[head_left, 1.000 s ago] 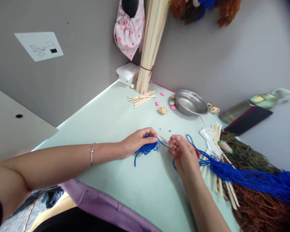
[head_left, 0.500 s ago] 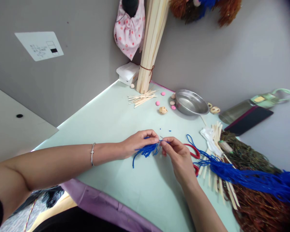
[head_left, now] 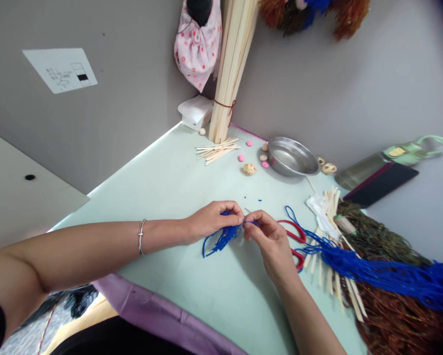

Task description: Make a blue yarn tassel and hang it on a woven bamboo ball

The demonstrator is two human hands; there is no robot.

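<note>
Left hand (head_left: 214,220) is gripping a blue yarn bunch (head_left: 226,238) over the pale green table (head_left: 162,180), ends hanging loose; right hand (head_left: 271,241) is pinching a blue strand (head_left: 252,223) just beside the left fingertips. Scissors (head_left: 301,234) are showing red handles behind the right hand, tip poking past its fingers, can't tell if gripped. Blue skein (head_left: 380,272) is running right across pale wood strips (head_left: 350,293) and brown fibre (head_left: 398,311). Steel bowl (head_left: 286,169) is sitting near the wall, woven ball (head_left: 249,169) lying nearby, tied stick bundle (head_left: 231,74) standing in the corner
</note>
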